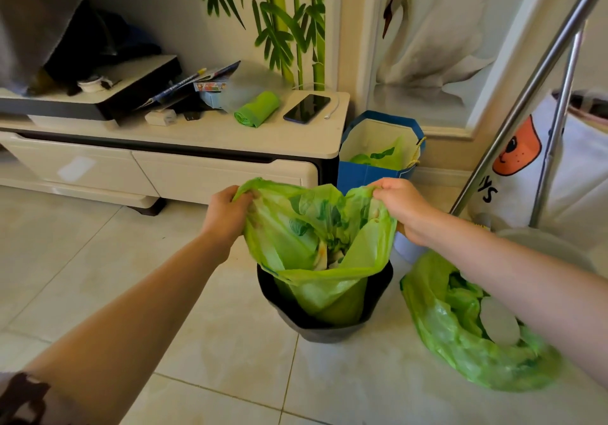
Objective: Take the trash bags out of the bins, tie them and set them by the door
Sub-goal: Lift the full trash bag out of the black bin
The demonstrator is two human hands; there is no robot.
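My left hand (pixel 227 215) and right hand (pixel 403 209) each pinched a rim corner of the green bag (pixel 316 247), its bottom inside the black bin (pixel 324 324).

Lighting: bright, soft daylight; faint shadows under the low cream cabinet (pixel 171 174). Glare: pale sheen on the glossy beige floor tiles (pixel 98 260). Distortion: wide-angle bowing at edges. Focus: slight softness throughout, corners blurred

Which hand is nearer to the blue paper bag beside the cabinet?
Right. The right hand grips the green trash bag's rim just below the blue paper bag; the left hand grips the opposite rim, farther to the left.
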